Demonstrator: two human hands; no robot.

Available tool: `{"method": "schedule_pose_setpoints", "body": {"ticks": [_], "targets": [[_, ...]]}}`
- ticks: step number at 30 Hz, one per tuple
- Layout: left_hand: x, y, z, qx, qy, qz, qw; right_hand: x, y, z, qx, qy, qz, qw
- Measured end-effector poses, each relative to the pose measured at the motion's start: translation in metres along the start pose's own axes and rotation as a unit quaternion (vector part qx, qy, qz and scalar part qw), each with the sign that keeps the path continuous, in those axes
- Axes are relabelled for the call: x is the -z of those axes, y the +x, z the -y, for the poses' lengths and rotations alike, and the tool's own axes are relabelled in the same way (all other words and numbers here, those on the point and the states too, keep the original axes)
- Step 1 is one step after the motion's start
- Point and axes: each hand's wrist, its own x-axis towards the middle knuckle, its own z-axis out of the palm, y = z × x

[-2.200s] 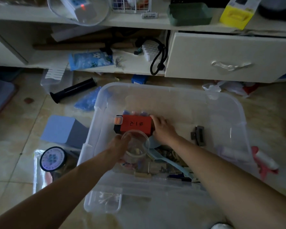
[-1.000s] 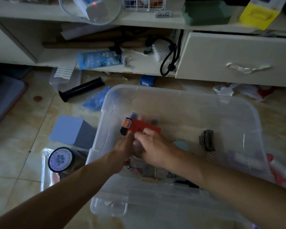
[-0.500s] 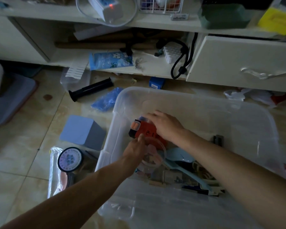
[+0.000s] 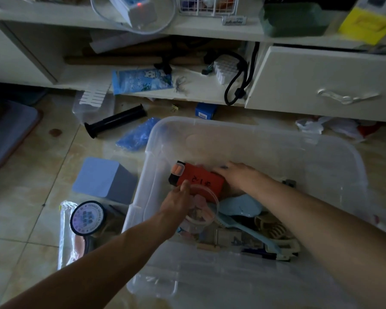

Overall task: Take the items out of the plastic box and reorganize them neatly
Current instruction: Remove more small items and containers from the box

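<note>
Both hands reach into the clear plastic box [image 4: 334,152] on the floor. The left hand [image 4: 176,202] pinches the rim of one small clear cup [image 4: 202,207], fingers curled on its near edge; the cup sits low in the box beside one red case [image 4: 198,182]. The right hand [image 4: 236,172] lies on the case's far end, fingers bent over its edge. The cup looks light, thin and smooth, so it may slip or flex; a grip around its wall would be safer than the rim, since it holds small pieces, too dim to count. The case seems stiff and heavier, best taken by its long sides. Also in the box: one blue brush [image 4: 243,216] and one tan claw clip [image 4: 273,228], light and rigid
</note>
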Motion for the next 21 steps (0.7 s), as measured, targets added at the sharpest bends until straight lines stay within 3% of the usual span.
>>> {"method": "schedule_pose_setpoints", "body": {"ticks": [3,8,14,18,21], "targets": [[-0.003,0.003,-0.001,0.005,0.008,-0.014,1.0,-0.02,-0.015,-0.018,0.008,0.029,-0.009,0.999],[-0.004,0.007,0.002,0.017,0.012,-0.026,0.999,-0.049,-0.017,-0.034,0.024,0.136,-0.135,0.981],[-0.004,0.006,0.0,0.037,0.009,-0.028,0.999,-0.058,-0.019,-0.039,0.024,0.196,-0.194,0.961],[-0.005,0.0,-0.005,0.025,0.001,-0.028,0.999,-0.041,-0.039,-0.022,0.022,0.279,-0.281,0.918],[-0.005,0.0,-0.006,0.018,-0.016,-0.027,0.999,-0.015,-0.075,0.017,0.091,0.316,-0.354,0.875]]}}
